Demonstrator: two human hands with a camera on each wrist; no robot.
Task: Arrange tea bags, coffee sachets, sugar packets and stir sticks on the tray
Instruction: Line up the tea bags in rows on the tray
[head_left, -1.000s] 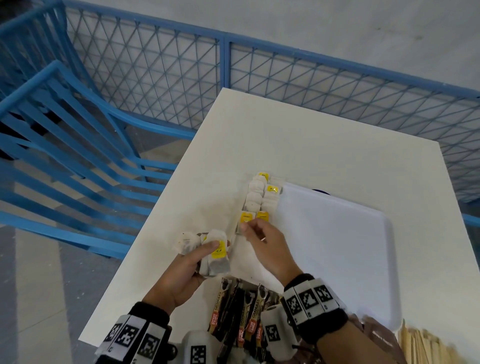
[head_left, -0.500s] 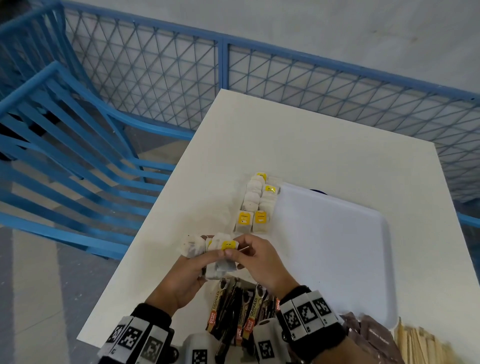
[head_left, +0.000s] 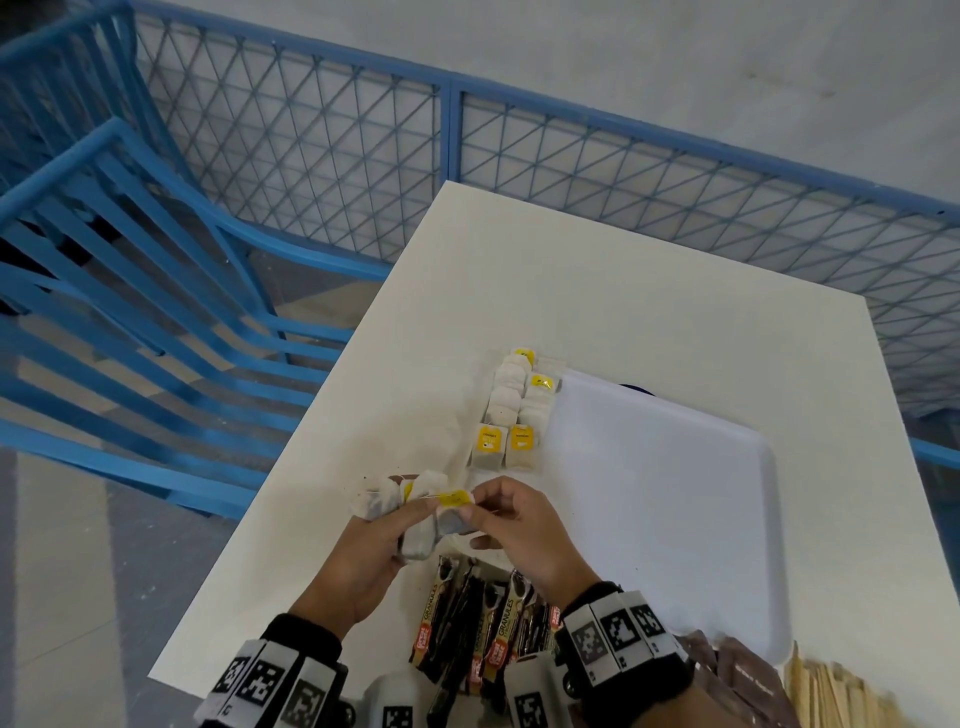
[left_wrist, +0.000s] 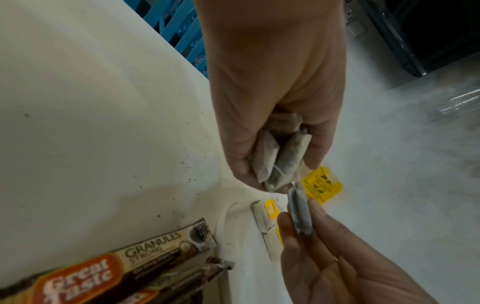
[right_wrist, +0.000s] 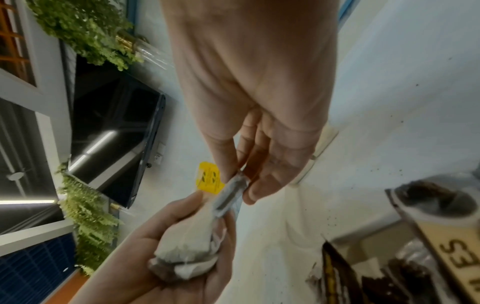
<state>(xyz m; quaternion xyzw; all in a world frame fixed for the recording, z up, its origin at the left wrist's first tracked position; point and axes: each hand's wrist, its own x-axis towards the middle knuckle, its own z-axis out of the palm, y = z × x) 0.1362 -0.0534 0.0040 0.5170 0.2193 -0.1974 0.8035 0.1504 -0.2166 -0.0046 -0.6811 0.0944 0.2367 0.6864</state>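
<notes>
My left hand (head_left: 402, 527) grips a bunch of tea bags (head_left: 387, 501) above the table's near left part; the bunch (left_wrist: 275, 156) sits in its curled fingers. My right hand (head_left: 470, 515) pinches one tea bag (head_left: 451, 521) of that bunch between thumb and fingers, its yellow tag (head_left: 455, 498) sticking up. The pinched bag (right_wrist: 231, 191) still touches the bunch. Two rows of tea bags (head_left: 511, 415) lie along the left edge of the white tray (head_left: 660, 509). Coffee sachets (head_left: 483, 623) lie on the table under my wrists.
Brown packets (head_left: 737, 670) and wooden stir sticks (head_left: 831, 691) lie at the near right by the tray's corner. The white table (head_left: 571, 291) ends at a blue mesh fence (head_left: 452, 145); a blue chair (head_left: 130, 291) stands left of it.
My right hand has left the rows of tea bags on the tray, come back toward me to the bunch in my left hand, and taken hold of one bag.
</notes>
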